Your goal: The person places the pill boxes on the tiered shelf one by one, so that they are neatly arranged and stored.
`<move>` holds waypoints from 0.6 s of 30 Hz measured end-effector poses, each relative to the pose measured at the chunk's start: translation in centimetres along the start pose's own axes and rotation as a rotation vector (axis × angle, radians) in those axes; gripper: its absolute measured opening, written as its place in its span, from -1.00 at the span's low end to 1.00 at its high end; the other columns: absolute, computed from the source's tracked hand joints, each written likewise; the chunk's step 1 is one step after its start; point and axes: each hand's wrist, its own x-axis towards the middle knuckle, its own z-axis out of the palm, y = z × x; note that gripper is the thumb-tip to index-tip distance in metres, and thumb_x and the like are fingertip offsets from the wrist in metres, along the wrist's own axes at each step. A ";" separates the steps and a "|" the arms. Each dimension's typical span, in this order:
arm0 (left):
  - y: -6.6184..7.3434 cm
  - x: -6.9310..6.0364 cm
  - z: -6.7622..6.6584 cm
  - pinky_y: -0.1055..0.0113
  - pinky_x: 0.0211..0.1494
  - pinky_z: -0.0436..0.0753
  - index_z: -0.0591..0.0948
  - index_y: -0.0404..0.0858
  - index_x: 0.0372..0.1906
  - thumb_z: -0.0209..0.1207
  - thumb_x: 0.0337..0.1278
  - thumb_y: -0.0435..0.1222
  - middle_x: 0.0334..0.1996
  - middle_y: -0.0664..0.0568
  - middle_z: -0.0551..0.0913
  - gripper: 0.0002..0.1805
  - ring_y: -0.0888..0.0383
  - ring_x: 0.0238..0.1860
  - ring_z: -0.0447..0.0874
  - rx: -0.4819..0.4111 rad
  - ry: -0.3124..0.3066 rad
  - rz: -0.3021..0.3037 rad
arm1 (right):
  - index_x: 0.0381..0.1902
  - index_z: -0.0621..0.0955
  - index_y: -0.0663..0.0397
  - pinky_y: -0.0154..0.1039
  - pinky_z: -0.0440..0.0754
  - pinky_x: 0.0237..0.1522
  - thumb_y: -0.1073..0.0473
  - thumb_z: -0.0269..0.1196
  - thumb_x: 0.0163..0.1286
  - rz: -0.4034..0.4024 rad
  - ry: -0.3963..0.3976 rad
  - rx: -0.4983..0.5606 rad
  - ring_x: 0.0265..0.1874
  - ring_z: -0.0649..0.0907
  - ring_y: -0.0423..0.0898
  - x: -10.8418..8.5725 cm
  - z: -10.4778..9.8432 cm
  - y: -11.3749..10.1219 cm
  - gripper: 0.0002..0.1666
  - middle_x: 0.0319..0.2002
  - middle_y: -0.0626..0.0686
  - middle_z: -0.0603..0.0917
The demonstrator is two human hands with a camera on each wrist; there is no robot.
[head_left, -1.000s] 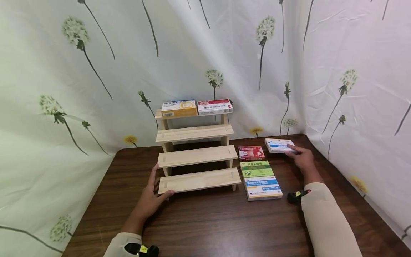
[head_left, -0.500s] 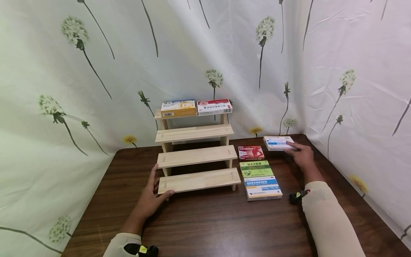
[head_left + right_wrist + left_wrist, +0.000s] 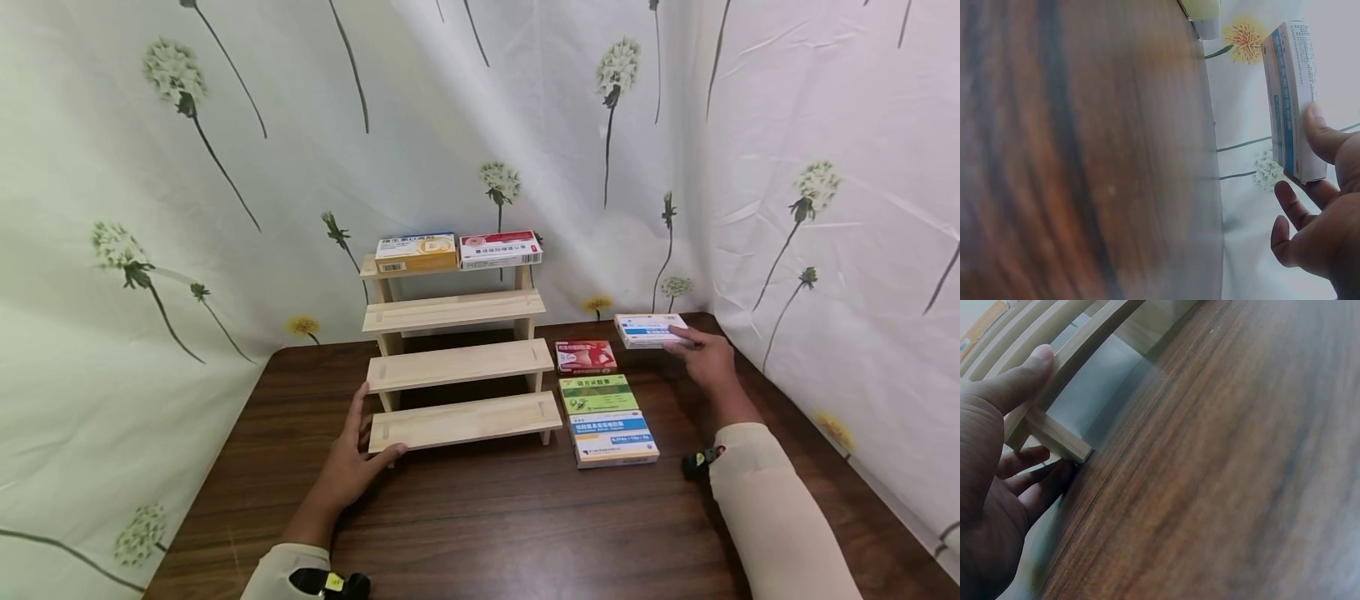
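Note:
A stepped wooden display rack (image 3: pixel 461 365) stands on the table. My left hand (image 3: pixel 354 467) grips its lowest step at the left end. In the left wrist view the thumb lies on the plank and the fingers (image 3: pixel 1040 487) curl behind the rack's leg. At the back right, my right hand (image 3: pixel 708 364) pinches one end of a white-and-blue medicine box (image 3: pixel 647 331). The right wrist view shows this box (image 3: pixel 1291 100) raised off the table, between thumb and fingers. A yellow medicine box (image 3: pixel 416 253) and a red-and-white one (image 3: pixel 501 250) lie on the top step.
Right of the rack, a red medicine box (image 3: pixel 586 357), a green one (image 3: pixel 598 394) and a larger white-and-blue one (image 3: pixel 614 438) lie in a column on the dark wooden table (image 3: pixel 480 525). A dandelion-print curtain (image 3: pixel 555 150) hangs behind and along both sides.
My right hand has shifted the medicine box slightly up and to the left in the head view. The left hand keeps its place on the rack.

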 end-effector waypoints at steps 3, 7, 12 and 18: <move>0.0 0.0 0.0 0.15 0.05 0.80 -0.29 0.32 0.80 0.49 0.38 -0.24 0.56 -0.48 0.41 0.33 -0.39 0.40 0.63 0.003 0.000 0.000 | 0.44 0.62 0.19 0.30 0.43 0.55 0.19 0.43 0.56 -0.018 0.002 -0.017 0.62 0.39 0.38 -0.1 -0.1 -0.2 -0.43 0.60 0.40 0.38; 0.0 0.0 0.0 0.16 0.04 0.80 -0.28 0.30 0.81 0.49 0.38 -0.25 0.56 -0.48 0.41 0.33 -0.40 0.41 0.62 -0.004 0.001 0.003 | 0.45 0.61 0.19 0.29 0.49 0.50 0.15 0.43 0.57 -0.036 0.005 -0.034 0.59 0.45 0.38 -0.5 -0.2 -0.4 -0.43 0.59 0.39 0.40; 0.0 0.0 0.0 0.14 0.07 0.80 -0.28 0.32 0.80 0.49 0.38 -0.25 0.56 -0.46 0.42 0.32 -0.39 0.42 0.62 0.000 0.003 0.004 | 0.47 0.60 0.17 0.29 0.51 0.47 0.11 0.41 0.59 -0.050 -0.001 -0.035 0.57 0.47 0.37 -0.9 -0.4 -0.8 -0.41 0.61 0.37 0.39; 0.0 0.0 0.0 0.04 0.12 0.79 -0.29 0.37 0.79 0.49 0.39 -0.23 0.57 -0.46 0.41 0.32 -0.40 0.45 0.59 0.018 0.005 0.003 | 0.46 0.61 0.16 0.36 0.42 0.54 0.08 0.43 0.58 -0.076 0.008 -0.033 0.59 0.43 0.41 -1.2 -0.4 -1.5 -0.40 0.61 0.39 0.40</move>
